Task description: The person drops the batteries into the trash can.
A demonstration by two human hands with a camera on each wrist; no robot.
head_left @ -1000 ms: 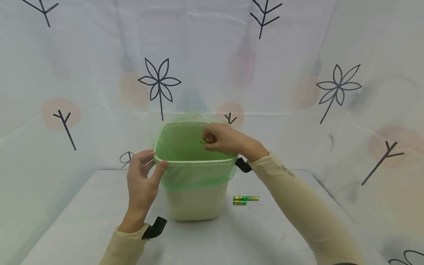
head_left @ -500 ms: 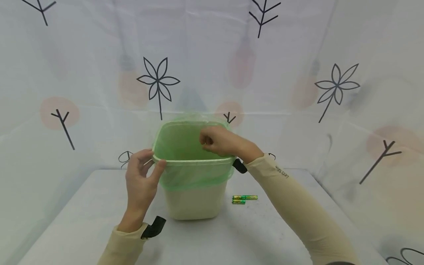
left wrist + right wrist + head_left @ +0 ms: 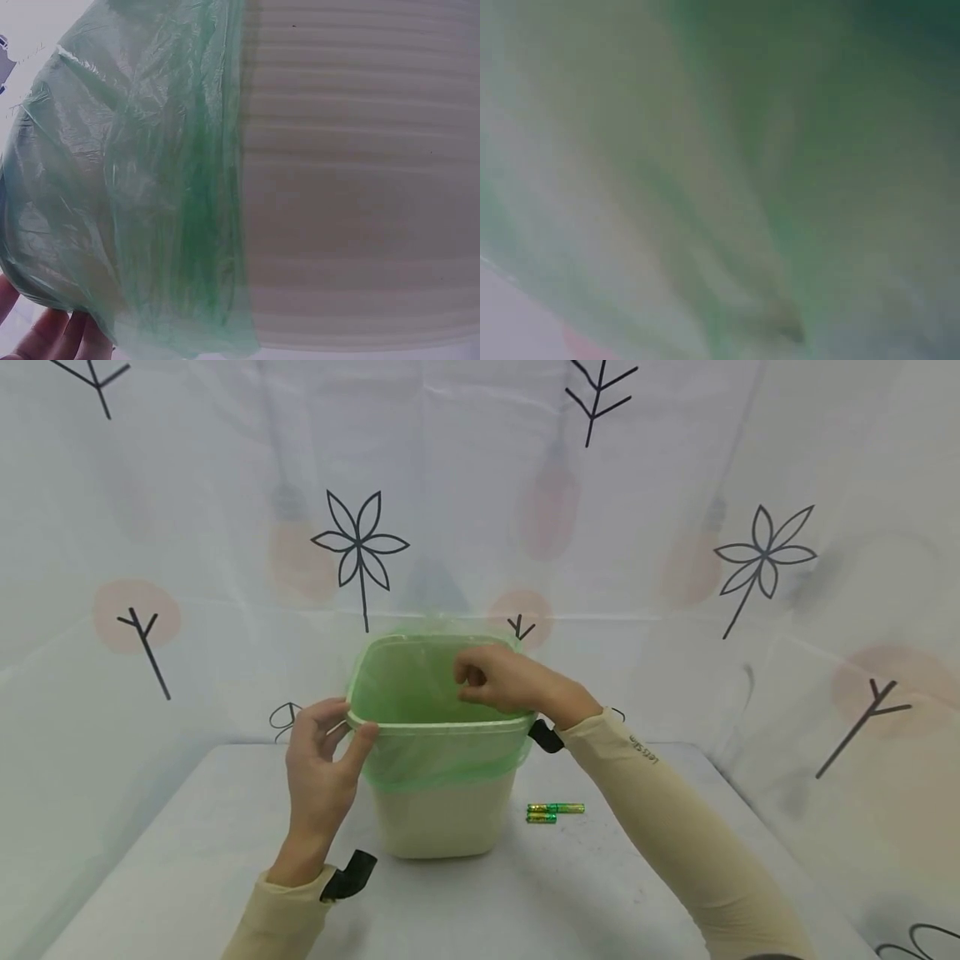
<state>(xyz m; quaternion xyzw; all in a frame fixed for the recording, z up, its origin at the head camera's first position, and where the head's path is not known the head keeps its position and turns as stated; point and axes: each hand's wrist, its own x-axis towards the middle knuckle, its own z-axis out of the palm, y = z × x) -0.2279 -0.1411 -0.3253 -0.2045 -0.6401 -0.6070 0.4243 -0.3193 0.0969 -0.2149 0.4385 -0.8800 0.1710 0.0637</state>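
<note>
A cream trash bin (image 3: 442,822) stands upright, a thin green bag (image 3: 442,760) lining it and folded down over its rim. My left hand (image 3: 322,768) grips the rim at the near left corner, thumb in front and fingers at the side; some fingertips (image 3: 64,337) show under the bag in the left wrist view. Over the bin's mouth, at the right, is my right hand (image 3: 502,681), its fingers loosely curled with a gap before the thumb and no object visible between them. Green-and-gold batteries (image 3: 555,810) lie on the table right of the bin.
The bin and batteries rest on a white-covered table (image 3: 442,914). Behind and at the sides hangs a pale curtain (image 3: 480,485) with plant drawings. The right wrist view is filled by the blurred green bag.
A second ago my right hand held a battery over the bin's mouth; now no battery shows in its fingers. My left hand has stayed on the rim.
</note>
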